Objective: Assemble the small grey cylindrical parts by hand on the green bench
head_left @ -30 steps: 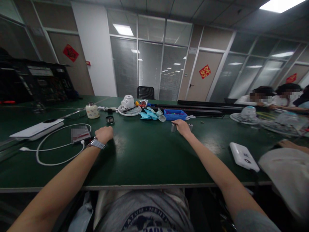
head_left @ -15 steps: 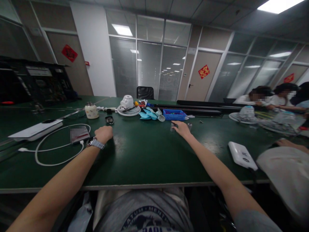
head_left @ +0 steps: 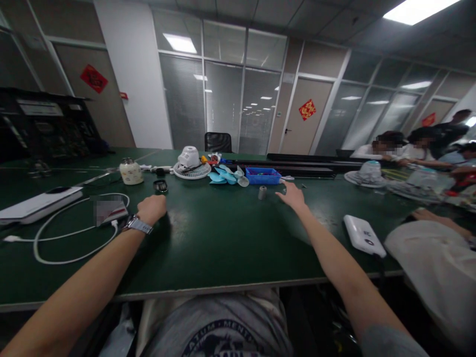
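Left of the blue basket [head_left: 262, 180] lie fan blades [head_left: 225, 174]; behind, black bars [head_left: 312, 172]; in front, a metal cylinder [head_left: 262, 192]; front-right, our right hand [head_left: 293, 196] splays; far front-left, our left hand [head_left: 151, 209] clenches.

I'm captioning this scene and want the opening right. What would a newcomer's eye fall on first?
Probably the blue basket on the green table, mid-picture, with light-blue blades just left of it. Then the right hand, thumb spread, with a small grey cylinder standing to its left. Behind, a red diamond sign stands out on a door right of centre.
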Demonstrator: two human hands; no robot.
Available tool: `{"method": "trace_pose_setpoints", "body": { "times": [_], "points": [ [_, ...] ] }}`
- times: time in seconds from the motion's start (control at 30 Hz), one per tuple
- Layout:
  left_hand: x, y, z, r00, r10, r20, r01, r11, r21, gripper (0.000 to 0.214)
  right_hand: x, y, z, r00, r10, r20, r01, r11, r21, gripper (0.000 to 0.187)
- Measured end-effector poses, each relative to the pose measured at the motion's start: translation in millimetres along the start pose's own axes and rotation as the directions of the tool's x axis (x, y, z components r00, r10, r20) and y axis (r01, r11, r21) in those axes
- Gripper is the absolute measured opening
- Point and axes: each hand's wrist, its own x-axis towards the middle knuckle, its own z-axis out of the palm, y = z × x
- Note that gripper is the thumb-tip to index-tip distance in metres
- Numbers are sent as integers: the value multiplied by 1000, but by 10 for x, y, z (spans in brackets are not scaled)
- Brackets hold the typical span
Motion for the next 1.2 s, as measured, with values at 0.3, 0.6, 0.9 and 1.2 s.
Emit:
{"method": "trace_pose_setpoints", "body": {
  "times": [0.3, 0.6, 0.9, 1.2],
  "points": [
    [137, -55, 119, 1000, -11, 1, 11, 1000, -5, 42, -59, 231, 161, 976, 204, 78, -213, 968, 133, 53],
    [306, -119, 250, 1000, -16, 17, 16, 1000, -12, 48, -153, -461, -102, 993, -1, -115, 43, 930, 366, 48],
    [305, -119, 264, 1000, 8, -23, -8, 1000, -22, 46, -665, -1326, -16, 880, -462, 110, 304, 726, 617, 50],
    [284, -186, 234, 999, -26, -34, 25, 999, -47, 47, -743, -1439, -112, 921, -378, 96, 194, 656, 729, 37]
  ]
}}
